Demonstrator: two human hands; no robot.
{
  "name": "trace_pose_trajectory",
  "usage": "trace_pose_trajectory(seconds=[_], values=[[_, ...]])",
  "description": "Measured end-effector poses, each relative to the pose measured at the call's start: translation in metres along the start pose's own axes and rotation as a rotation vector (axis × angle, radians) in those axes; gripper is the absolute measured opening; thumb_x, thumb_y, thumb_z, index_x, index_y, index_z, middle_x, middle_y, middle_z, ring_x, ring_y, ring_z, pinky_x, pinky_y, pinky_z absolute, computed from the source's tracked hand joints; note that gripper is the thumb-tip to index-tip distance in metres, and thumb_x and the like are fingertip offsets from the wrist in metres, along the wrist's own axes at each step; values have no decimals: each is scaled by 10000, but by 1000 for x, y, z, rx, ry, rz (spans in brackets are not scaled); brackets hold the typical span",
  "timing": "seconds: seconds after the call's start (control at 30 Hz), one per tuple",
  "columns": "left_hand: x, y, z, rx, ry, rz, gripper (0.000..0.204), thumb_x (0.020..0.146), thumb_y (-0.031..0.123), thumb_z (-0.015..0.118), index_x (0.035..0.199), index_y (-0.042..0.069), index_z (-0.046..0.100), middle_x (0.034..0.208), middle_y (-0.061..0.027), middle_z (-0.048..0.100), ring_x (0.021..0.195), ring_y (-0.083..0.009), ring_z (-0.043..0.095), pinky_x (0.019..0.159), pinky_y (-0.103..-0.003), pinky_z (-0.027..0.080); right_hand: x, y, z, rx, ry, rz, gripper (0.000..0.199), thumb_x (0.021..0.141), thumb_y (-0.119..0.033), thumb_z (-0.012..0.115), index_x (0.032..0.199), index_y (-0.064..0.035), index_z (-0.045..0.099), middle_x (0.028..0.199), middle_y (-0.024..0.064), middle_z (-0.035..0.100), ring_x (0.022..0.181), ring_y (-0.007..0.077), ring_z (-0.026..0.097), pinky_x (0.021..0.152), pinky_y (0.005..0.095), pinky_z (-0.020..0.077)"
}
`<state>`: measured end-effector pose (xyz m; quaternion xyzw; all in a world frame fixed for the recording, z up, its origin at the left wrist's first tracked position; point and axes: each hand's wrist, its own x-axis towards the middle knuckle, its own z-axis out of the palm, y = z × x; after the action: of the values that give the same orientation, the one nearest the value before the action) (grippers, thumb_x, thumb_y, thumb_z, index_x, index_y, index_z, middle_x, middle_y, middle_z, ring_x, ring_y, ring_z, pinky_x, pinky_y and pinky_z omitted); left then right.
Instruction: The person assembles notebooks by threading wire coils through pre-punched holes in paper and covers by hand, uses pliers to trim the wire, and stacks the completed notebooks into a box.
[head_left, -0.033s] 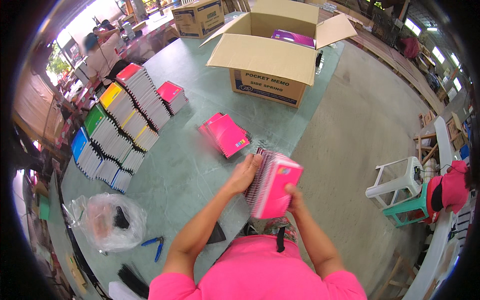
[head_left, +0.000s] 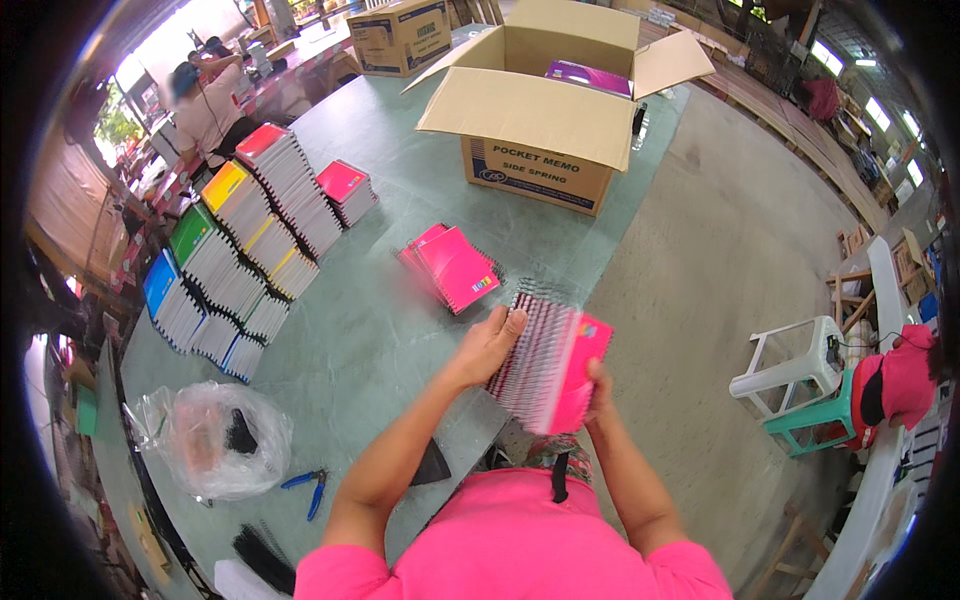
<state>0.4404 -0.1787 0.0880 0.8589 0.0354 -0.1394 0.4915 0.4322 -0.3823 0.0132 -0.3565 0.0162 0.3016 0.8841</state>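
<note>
Between my two hands is a thick stack of pink spiral notebooks (head_left: 572,385), tilted, its coil bindings turned up and to the left. My left hand (head_left: 488,350) grips the coil side, with the thumb on top. At the opposite side my right hand (head_left: 598,392) closes round the outer pink cover; its fingertips are partly hidden. Just beyond lies a small pile of pink notebooks (head_left: 462,272) on the green table (head_left: 385,330). The held stack is over the table's right edge, close to my body.
Tall notebook stacks (head_left: 215,265) in several colours stand at left, near a short red-pink stack (head_left: 346,195). An opened carton (head_left: 535,180) sits at the far edge. A plastic bag (head_left: 225,440), blue cutters (head_left: 308,490) and black coils (head_left: 262,560) lie near left. Stools (head_left: 800,365) stand right.
The held stack has turned and fanned slightly, so more coil bindings show and less of the front cover. My right hand has shifted a little up and right.
</note>
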Motion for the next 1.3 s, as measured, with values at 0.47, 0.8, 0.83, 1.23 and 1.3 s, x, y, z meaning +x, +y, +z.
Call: trace_pose_trajectory(seconds=[0.47,0.8,0.83,1.23,1.3], values=[[-74,-10,12,-379,603,182,551,902,401,420,1295,30,312,1205,-179,435,1150,-244,393,982,-317,272,19,54,54,387,-474,241,671,783,-539,482,1234,-46,419,1109,121,538,981,244,542,849,426,452],[-126,-58,-18,-417,923,117,600,919,457,320,1327,20,275,1329,-174,338,1215,-266,342,1016,-337,241,57,81,109,38,-643,864,540,846,-427,427,1239,-57,403,1041,136,540,940,255,543,808,451,460],[-132,-62,-18,-418,1009,115,608,916,472,304,1323,21,285,1323,-173,345,1207,-262,348,1011,-339,247,61,82,116,-8,-675,908,527,853,-416,421,1239,-58,401,1034,137,541,936,256,543,803,453,461],[-164,-51,96,400,899,-713,784,601,360,690,1302,260,353,1301,-217,331,1154,-372,367,841,-512,328,114,92,142,124,-594,1282,485,870,-423,384,1221,-89,411,1003,155,533,883,317,540,754,508,465],[-167,-50,96,327,878,-814,833,553,330,700,1302,289,338,1295,-221,316,1154,-370,353,832,-510,333,130,100,132,157,-666,1316,510,869,-425,389,1251,-87,383,1026,161,527,918,323,535,777,524,454]])
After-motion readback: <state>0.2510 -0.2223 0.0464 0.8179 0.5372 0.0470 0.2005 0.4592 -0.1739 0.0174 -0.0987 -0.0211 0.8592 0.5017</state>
